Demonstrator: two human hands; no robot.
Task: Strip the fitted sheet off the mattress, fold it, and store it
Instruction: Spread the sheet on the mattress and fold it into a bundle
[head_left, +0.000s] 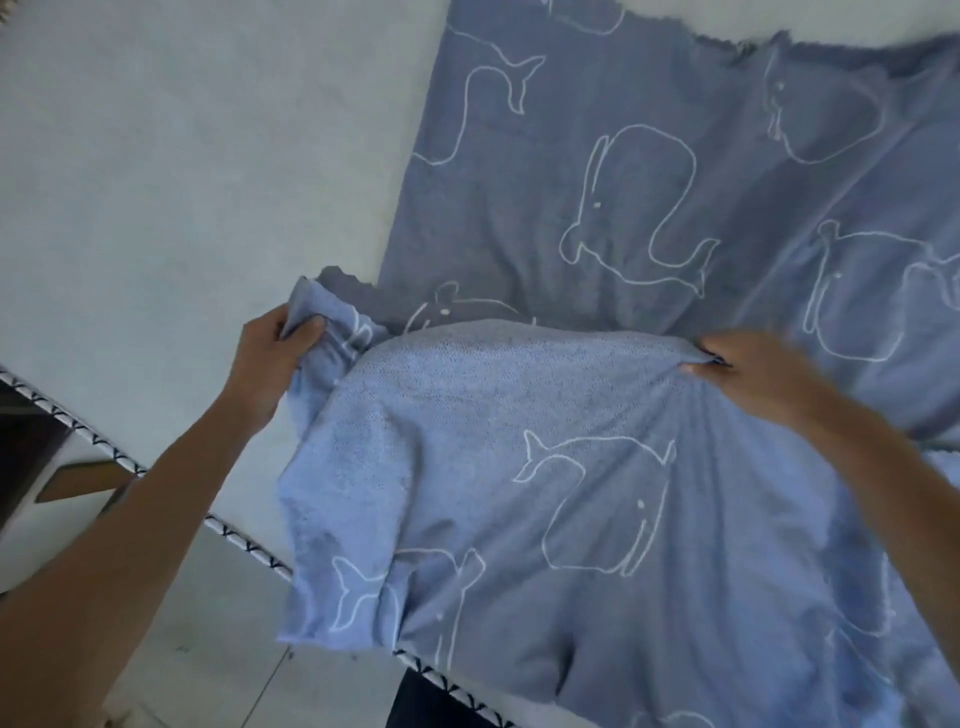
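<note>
a: what is the left hand doing?
b: the left hand (275, 358) has its fingers curled tight round a bunched corner of the blue sheet (519, 426). the thumb is on top of the cloth.
a: and the right hand?
b: the right hand (753, 379) pinches the folded edge of the same sheet. the cloth puckers right at its fingertips.
a: where is the sheet?
b: it is held up between the two hands in a curved fold, and its lighter, fuzzy side faces up just below them. past the hands, the rest lies flat on the white mattress (182, 182), with white whale drawings on it. down by the arms it droops over the mattress edge.
a: what is beside the left hand?
b: bare mattress, out on its outer side and beyond it. under the left arm a rope-like trim (244, 540) with little black marks runs along the mattress edge. below that arm is a pale floor (218, 665).
</note>
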